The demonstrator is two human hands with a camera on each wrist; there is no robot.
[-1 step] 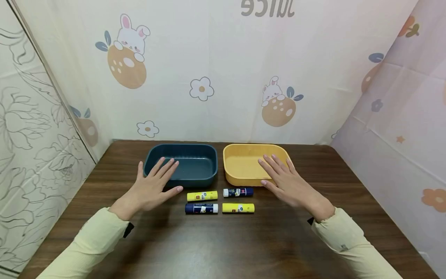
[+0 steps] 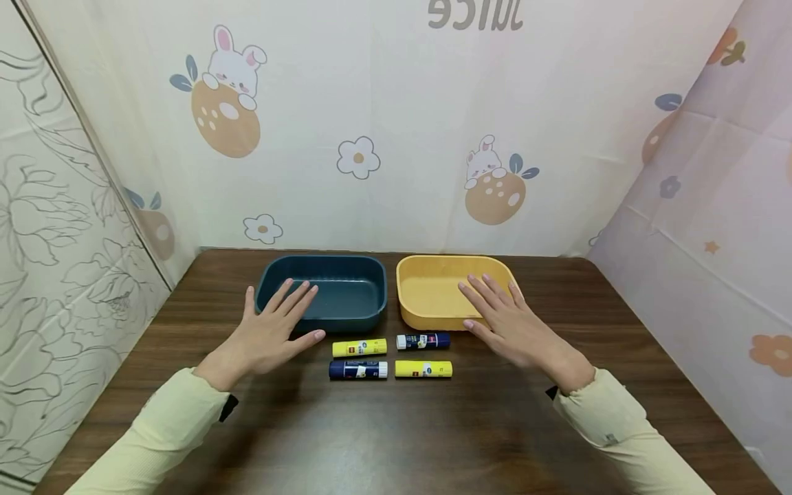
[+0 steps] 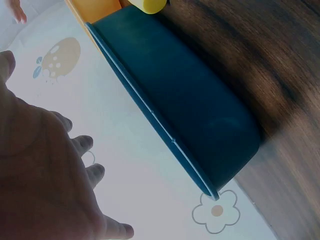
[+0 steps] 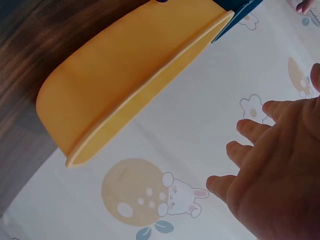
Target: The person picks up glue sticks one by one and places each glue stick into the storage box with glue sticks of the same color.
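Observation:
My left hand [image 2: 266,338] is spread palm down, its fingers overlapping the near left part of a dark teal tray [image 2: 340,323] in the head view. My right hand [image 2: 516,330] is spread the same way, fingers over the right part of a yellow tray [image 2: 433,321]. Neither hand holds anything. Between the hands, in front of the trays, glue sticks lie in two rows. At the back are a yellow glue stick [image 2: 359,348] and a navy one with a white end [image 2: 423,341]; nearer are another navy one [image 2: 357,370] and another yellow one [image 2: 423,369].
The two trays stand side by side on a dark wooden table [image 2: 396,433], near its back edge. A white curtain [image 2: 408,199] printed with rabbits and flowers hangs behind it. Patterned fabric [image 2: 693,261] borders the right side, and a line-drawn floral panel [image 2: 68,227] the left.

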